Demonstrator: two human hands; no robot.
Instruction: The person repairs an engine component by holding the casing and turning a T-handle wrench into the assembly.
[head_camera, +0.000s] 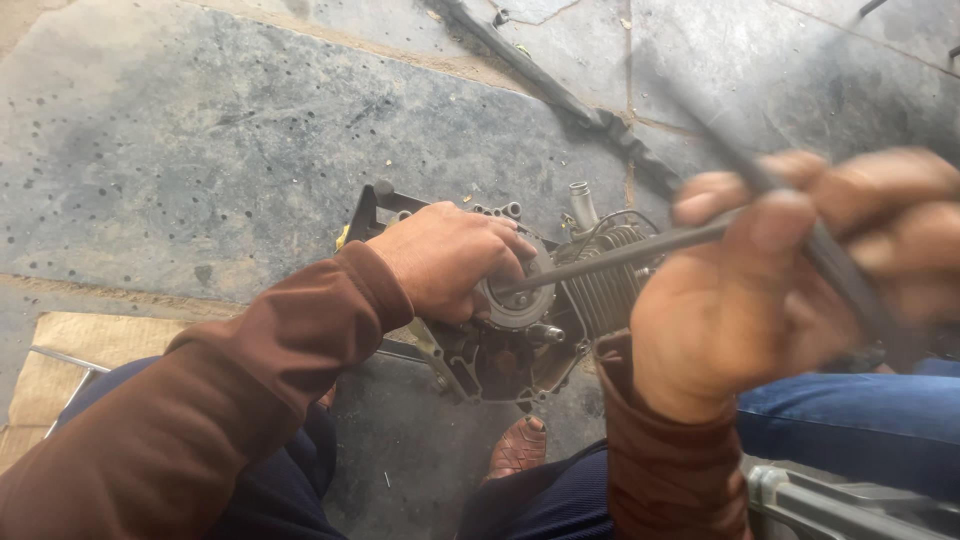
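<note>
The small engine (530, 320) sits on the stone floor (200, 150) between your knees. Your left hand (450, 262) clamps its round rotor (520, 300). Your right hand (790, 270) — blurred — grips a long metal rod (620, 255), probably tipped against that rotor.

Engine (540, 320) on floor (220, 150), L hand (450, 262) atop, rod (610, 255) R.

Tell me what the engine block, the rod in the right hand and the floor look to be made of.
Engine block: likely cast metal, dull grey and grimy, with cooling fins. Rod: probably steel, dark, thin and straight, held in the right hand. Floor: looks like stone slabs, matte grey, pitted, with visible joints.
</note>
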